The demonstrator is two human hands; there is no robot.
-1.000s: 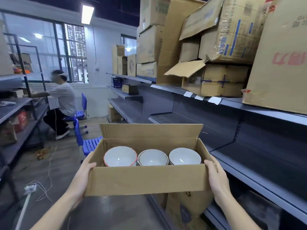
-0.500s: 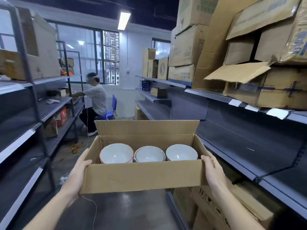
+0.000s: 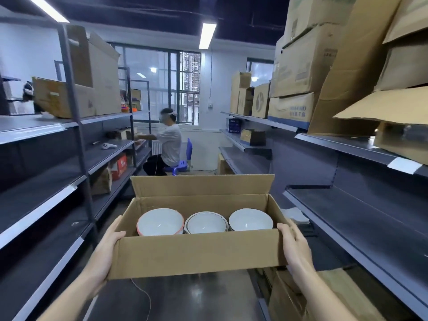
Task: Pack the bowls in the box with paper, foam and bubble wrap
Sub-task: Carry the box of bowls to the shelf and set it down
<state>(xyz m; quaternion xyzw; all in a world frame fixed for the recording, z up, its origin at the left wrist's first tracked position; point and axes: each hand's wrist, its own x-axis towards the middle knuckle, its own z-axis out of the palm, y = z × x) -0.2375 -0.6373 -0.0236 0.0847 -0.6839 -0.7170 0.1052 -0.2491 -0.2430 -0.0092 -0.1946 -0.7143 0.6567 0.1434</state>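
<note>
The left hand [image 3: 108, 246] hooks its thumb over the near left corner of an open cardboard box [image 3: 196, 253]. The right hand [image 3: 294, 246] clasps the near right corner, and the fingers of both are hidden. The box hangs in the aisle between the metal shelves [image 3: 370, 216]. Inside, three white bowls [image 3: 205, 222] sit in a row with no wrapping visible. It looks like the carrying step. Next, I'd say, comes a flat spot to set the box down, then paper.

A narrow aisle with a glossy grey floor [image 3: 185, 297] runs between dark metal left shelves [image 3: 34, 212] and grey right shelves [image 3: 370, 223] stacked with cardboard boxes [image 3: 298, 66], towards a white wall [image 3: 222, 66] with a barred window [image 3: 159, 84], lit by a ceiling strip light [image 3: 207, 35], where a person [image 3: 170, 142] sits on a blue chair [image 3: 188, 151].
</note>
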